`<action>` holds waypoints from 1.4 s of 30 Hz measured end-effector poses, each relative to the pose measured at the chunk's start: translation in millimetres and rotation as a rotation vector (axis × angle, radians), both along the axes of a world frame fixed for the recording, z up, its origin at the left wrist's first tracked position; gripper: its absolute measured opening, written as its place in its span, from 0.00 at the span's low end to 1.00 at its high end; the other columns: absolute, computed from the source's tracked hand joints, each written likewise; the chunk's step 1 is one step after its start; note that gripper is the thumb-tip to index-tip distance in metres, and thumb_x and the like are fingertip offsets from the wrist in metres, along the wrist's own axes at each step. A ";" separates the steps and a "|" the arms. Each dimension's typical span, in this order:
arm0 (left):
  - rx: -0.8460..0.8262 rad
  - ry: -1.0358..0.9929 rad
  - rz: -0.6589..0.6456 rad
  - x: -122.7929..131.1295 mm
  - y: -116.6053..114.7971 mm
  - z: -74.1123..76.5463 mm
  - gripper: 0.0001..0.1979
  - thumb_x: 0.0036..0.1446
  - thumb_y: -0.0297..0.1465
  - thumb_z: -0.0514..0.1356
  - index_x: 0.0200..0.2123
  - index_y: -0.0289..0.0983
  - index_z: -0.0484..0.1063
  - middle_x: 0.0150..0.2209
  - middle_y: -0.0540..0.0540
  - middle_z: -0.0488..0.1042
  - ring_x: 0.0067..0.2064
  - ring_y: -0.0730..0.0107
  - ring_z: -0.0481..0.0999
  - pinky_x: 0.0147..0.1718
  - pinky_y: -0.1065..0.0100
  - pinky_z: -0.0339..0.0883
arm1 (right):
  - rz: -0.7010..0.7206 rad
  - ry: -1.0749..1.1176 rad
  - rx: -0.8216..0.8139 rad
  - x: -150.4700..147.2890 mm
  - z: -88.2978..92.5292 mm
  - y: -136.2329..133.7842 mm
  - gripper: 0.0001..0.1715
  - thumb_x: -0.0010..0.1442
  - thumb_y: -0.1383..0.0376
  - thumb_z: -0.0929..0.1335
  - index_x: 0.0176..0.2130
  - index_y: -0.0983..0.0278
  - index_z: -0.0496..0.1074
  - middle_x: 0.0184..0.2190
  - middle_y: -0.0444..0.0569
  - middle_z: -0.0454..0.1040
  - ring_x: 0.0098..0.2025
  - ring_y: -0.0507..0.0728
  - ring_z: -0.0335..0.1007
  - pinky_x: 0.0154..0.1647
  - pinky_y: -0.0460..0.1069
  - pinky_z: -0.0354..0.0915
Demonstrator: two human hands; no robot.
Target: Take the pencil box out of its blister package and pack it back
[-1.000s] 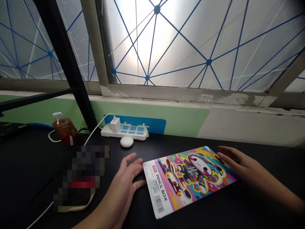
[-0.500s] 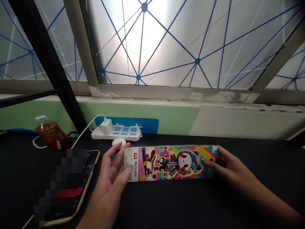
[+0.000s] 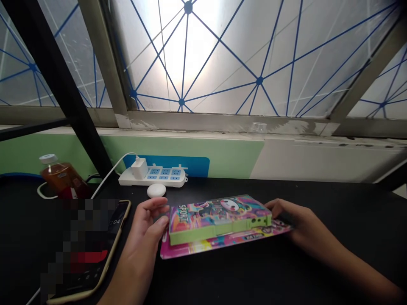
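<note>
A colourful pencil box [image 3: 219, 214] with a light green side and a cartoon character on its lid is held just above the black desk. The word "SPORT" is printed at its left end. Under the box lies a larger flat, bright printed card [image 3: 203, 247], sticking out along the near edge and at both ends. My left hand [image 3: 148, 226] is closed at the left end, thumb toward the box edge. At the right end my right hand [image 3: 291, 216] grips the box and card, its fingertips partly hidden behind them.
A phone [image 3: 95, 262] lies left of my left hand, its screen partly pixelated. Behind are a round white object [image 3: 156, 190], a white power strip [image 3: 165, 180] with a plug, and a tilted bottle [image 3: 65, 178] of amber drink. A window stands beyond the desk.
The pencil box has been turned over between my hands. The flat face reading "PENCIL BOX" no longer shows; the "SPORT" lid and green side do. The view has shifted slightly.
</note>
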State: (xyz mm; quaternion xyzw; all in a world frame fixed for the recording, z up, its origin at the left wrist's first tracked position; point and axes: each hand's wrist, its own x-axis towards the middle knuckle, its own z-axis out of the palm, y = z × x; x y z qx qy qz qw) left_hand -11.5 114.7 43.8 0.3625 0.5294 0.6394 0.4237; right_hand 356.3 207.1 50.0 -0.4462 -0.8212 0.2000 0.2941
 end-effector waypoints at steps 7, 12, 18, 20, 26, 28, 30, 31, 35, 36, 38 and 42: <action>-0.099 0.662 -0.309 3.7 -2.5 -0.9 0.34 0.59 0.43 0.62 0.67 0.46 0.61 0.76 0.40 0.48 0.76 0.43 0.44 0.69 0.38 0.45 | 0.171 -0.269 -0.204 -5.3 1.0 -4.3 0.27 0.61 0.53 0.74 0.57 0.54 0.71 0.65 0.55 0.66 0.65 0.69 0.65 0.64 0.61 0.66; -0.158 1.041 -0.485 -11.1 5.3 3.1 0.42 0.60 0.38 0.59 0.74 0.41 0.49 0.78 0.36 0.37 0.77 0.44 0.41 0.69 0.39 0.47 | 0.100 -0.339 -0.327 2.9 -1.0 -7.5 0.58 0.49 0.42 0.78 0.70 0.52 0.58 0.73 0.56 0.54 0.72 0.76 0.53 0.71 0.68 0.55; -0.046 1.244 -0.407 -15.4 10.9 1.2 0.36 0.55 0.36 0.67 0.67 0.41 0.65 0.67 0.33 0.63 0.67 0.40 0.65 0.63 0.41 0.64 | 0.059 -0.197 -0.274 -0.4 -12.8 -5.4 0.51 0.60 0.41 0.71 0.72 0.54 0.53 0.73 0.57 0.53 0.73 0.73 0.51 0.72 0.68 0.53; 0.017 1.280 -0.387 -14.1 8.8 -0.7 0.38 0.52 0.34 0.70 0.66 0.42 0.64 0.64 0.33 0.65 0.64 0.40 0.68 0.60 0.42 0.68 | 0.000 -0.101 -0.236 -1.2 -14.4 -2.3 0.47 0.63 0.40 0.68 0.71 0.56 0.56 0.72 0.59 0.56 0.72 0.73 0.53 0.71 0.69 0.54; 0.384 1.467 -0.252 -10.8 0.4 -3.8 0.47 0.49 0.31 0.76 0.67 0.48 0.55 0.60 0.35 0.63 0.60 0.37 0.69 0.54 0.40 0.72 | -0.138 0.247 -0.396 -1.4 -7.4 4.5 0.44 0.59 0.38 0.70 0.65 0.56 0.63 0.61 0.58 0.73 0.64 0.71 0.69 0.62 0.63 0.70; 0.465 1.513 -0.222 -9.0 -1.7 -3.6 0.49 0.50 0.31 0.76 0.69 0.49 0.53 0.60 0.34 0.61 0.60 0.36 0.67 0.55 0.37 0.71 | -0.093 0.352 -0.461 -3.6 -5.3 3.3 0.45 0.56 0.43 0.75 0.64 0.56 0.63 0.61 0.57 0.73 0.61 0.71 0.72 0.57 0.61 0.75; 0.484 1.531 -0.212 -6.9 -2.8 -4.1 0.49 0.51 0.31 0.75 0.70 0.49 0.52 0.60 0.34 0.61 0.60 0.35 0.66 0.55 0.35 0.69 | -0.085 0.437 -0.485 -6.1 -4.6 1.5 0.46 0.55 0.47 0.78 0.65 0.55 0.62 0.61 0.57 0.73 0.59 0.70 0.74 0.53 0.60 0.78; 0.477 1.523 -0.208 -6.0 -2.7 -4.9 0.49 0.52 0.31 0.75 0.70 0.49 0.52 0.60 0.34 0.61 0.60 0.35 0.65 0.56 0.34 0.68 | -0.085 0.463 -0.486 -7.1 -4.4 0.7 0.46 0.54 0.48 0.79 0.64 0.55 0.61 0.60 0.57 0.73 0.58 0.69 0.75 0.52 0.60 0.78; 0.353 1.395 -0.215 -4.0 -0.3 -12.0 0.51 0.53 0.32 0.73 0.72 0.53 0.47 0.67 0.36 0.56 0.68 0.33 0.57 0.62 0.31 0.59 | -0.057 0.507 -0.450 -6.8 -3.0 -0.7 0.45 0.55 0.52 0.79 0.65 0.54 0.61 0.60 0.56 0.73 0.59 0.68 0.74 0.53 0.59 0.78; 0.320 1.349 -0.220 -4.1 0.3 -13.8 0.53 0.53 0.33 0.73 0.72 0.54 0.44 0.71 0.37 0.52 0.70 0.31 0.53 0.63 0.29 0.56 | -0.048 0.509 -0.435 -6.0 -2.2 -0.7 0.46 0.55 0.53 0.79 0.65 0.53 0.60 0.60 0.56 0.72 0.59 0.68 0.74 0.53 0.60 0.78; 0.259 1.243 -0.252 -4.6 0.5 -15.7 0.54 0.54 0.35 0.73 0.73 0.57 0.41 0.76 0.40 0.40 0.74 0.29 0.46 0.64 0.28 0.55 | -0.039 0.505 -0.405 -3.8 0.1 -0.2 0.48 0.55 0.54 0.79 0.66 0.53 0.59 0.61 0.57 0.71 0.58 0.69 0.74 0.52 0.60 0.78; 0.176 0.975 -0.308 -3.3 -3.7 -8.8 0.51 0.59 0.40 0.70 0.73 0.61 0.38 0.77 0.45 0.31 0.72 0.32 0.53 0.59 0.37 0.69 | -0.080 0.474 -0.314 1.3 4.9 1.9 0.51 0.52 0.53 0.81 0.67 0.52 0.59 0.61 0.57 0.71 0.57 0.69 0.75 0.50 0.59 0.79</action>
